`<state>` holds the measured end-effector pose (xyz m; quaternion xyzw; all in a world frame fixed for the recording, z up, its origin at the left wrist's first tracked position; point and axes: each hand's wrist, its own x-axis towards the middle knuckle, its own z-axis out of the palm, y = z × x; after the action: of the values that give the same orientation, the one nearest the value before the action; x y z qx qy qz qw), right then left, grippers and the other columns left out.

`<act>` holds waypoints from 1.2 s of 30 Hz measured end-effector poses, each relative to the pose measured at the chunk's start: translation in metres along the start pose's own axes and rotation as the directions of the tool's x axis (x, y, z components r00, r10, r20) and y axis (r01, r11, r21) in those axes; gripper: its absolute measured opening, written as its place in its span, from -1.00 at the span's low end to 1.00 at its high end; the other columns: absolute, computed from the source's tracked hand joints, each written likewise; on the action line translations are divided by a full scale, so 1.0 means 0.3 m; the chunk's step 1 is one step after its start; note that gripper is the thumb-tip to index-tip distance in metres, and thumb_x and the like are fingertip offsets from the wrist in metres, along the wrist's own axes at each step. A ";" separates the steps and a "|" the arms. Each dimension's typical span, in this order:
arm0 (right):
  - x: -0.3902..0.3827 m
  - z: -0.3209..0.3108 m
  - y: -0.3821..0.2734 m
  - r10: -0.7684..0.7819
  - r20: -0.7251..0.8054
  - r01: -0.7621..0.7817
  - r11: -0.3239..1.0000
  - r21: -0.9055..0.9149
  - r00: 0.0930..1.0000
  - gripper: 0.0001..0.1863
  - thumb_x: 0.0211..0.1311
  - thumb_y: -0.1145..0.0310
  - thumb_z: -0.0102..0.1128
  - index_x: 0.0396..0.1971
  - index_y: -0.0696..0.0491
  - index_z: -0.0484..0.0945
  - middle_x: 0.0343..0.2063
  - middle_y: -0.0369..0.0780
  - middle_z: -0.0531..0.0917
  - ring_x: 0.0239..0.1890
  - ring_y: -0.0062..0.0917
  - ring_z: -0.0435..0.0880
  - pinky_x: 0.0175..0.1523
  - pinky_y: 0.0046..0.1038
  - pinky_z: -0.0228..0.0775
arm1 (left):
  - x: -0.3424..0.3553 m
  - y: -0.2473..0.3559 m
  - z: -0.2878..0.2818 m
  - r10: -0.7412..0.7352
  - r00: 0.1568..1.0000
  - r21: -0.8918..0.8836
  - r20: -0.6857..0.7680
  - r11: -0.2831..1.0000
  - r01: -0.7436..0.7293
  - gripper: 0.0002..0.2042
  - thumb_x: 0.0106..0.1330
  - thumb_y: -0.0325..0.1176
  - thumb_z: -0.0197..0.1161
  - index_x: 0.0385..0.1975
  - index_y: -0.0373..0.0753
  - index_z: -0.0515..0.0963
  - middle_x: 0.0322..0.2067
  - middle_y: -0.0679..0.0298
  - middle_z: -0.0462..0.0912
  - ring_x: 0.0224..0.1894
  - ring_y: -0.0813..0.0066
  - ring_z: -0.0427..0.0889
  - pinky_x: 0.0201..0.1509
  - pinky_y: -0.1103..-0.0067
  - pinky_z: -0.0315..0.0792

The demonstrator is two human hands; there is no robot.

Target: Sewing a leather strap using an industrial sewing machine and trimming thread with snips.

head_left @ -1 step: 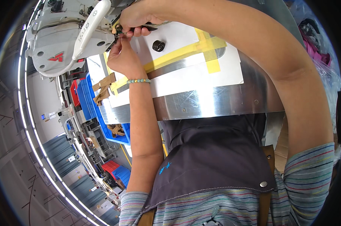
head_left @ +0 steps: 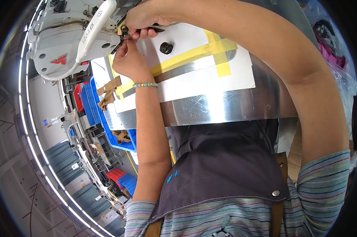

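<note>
At the top left, both my hands meet beside the needle end of a pale grey sewing machine (head_left: 56, 49). My left hand (head_left: 130, 61), with a beaded bracelet at the wrist, is closed in a pinch; whatever lies between its fingertips is too small to make out. My right hand (head_left: 145, 17) reaches across from the right with its fingers curled around a thin dark pointed tool (head_left: 158, 29), whose tip sticks out to the right. The rest of that tool is hidden in the fingers. A small black round part (head_left: 166, 48) lies on the white paper (head_left: 190, 33) just right of my hands.
Yellow tape (head_left: 186, 59) holds the paper to the metal table (head_left: 229, 108). Brown strips (head_left: 109, 93) lie at the table's left edge, above a blue bin (head_left: 131, 142). A white curved arm (head_left: 93, 33) crosses the machine. Clear plastic bags (head_left: 342, 79) stand at the right.
</note>
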<state>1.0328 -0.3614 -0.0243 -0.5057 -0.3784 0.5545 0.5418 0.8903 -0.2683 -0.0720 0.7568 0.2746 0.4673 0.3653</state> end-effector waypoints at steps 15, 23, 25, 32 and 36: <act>0.010 0.004 0.003 0.021 0.021 -0.021 1.000 -0.002 1.000 -0.70 0.44 0.50 -0.19 -0.51 0.10 0.46 -0.65 -0.39 0.37 -0.71 -0.72 0.18 -0.64 -0.62 0.04 | -0.001 -0.011 -0.002 0.017 1.000 -0.024 0.000 1.000 -0.017 -0.85 0.26 -0.48 0.38 -0.28 -0.46 0.75 -0.43 0.17 0.78 -0.39 0.53 0.69 -0.21 0.59 0.53; 0.008 0.003 0.006 0.046 0.022 -0.047 0.998 0.044 0.999 -0.68 0.47 0.48 -0.22 -0.51 0.09 0.45 -0.65 -0.40 0.37 -0.70 -0.72 0.19 -0.63 -0.62 0.05 | 0.001 -0.004 -0.003 -0.007 1.000 0.009 0.022 1.000 0.007 -0.85 0.28 -0.49 0.34 -0.29 -0.46 0.74 -0.41 0.14 0.79 -0.37 0.51 0.71 -0.20 0.59 0.54; 0.007 0.002 0.007 0.040 0.017 -0.040 0.998 0.037 0.999 -0.68 0.47 0.47 -0.22 -0.51 0.09 0.45 -0.65 -0.40 0.37 -0.70 -0.72 0.20 -0.63 -0.62 0.06 | 0.001 -0.002 -0.003 -0.001 1.000 0.004 0.026 1.000 0.001 -0.85 0.28 -0.49 0.33 -0.29 -0.47 0.74 -0.41 0.14 0.79 -0.36 0.52 0.72 -0.20 0.60 0.54; -0.001 0.008 0.008 0.028 -0.014 -0.028 0.999 -0.027 1.000 -0.69 0.46 0.46 -0.17 -0.51 0.08 0.48 -0.64 -0.39 0.40 -0.68 -0.69 0.24 -0.62 -0.60 0.10 | -0.003 0.006 -0.005 -0.036 0.999 -0.004 0.035 0.999 0.037 -0.84 0.28 -0.52 0.33 -0.27 -0.51 0.73 -0.38 0.14 0.79 -0.34 0.54 0.71 -0.15 0.63 0.53; -0.011 0.003 0.009 -0.002 -0.017 0.000 0.995 -0.097 1.000 -0.68 0.46 0.45 -0.18 -0.53 0.07 0.48 -0.65 -0.39 0.40 -0.68 -0.69 0.24 -0.61 -0.59 0.09 | -0.002 0.004 -0.005 -0.004 1.000 -0.017 0.029 1.000 0.005 -0.84 0.29 -0.51 0.32 -0.26 -0.48 0.73 -0.40 0.14 0.80 -0.36 0.54 0.72 -0.23 0.64 0.54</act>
<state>1.0310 -0.3648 -0.0263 -0.5360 -0.4004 0.5309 0.5201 0.8888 -0.2691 -0.0710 0.7597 0.2670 0.4577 0.3768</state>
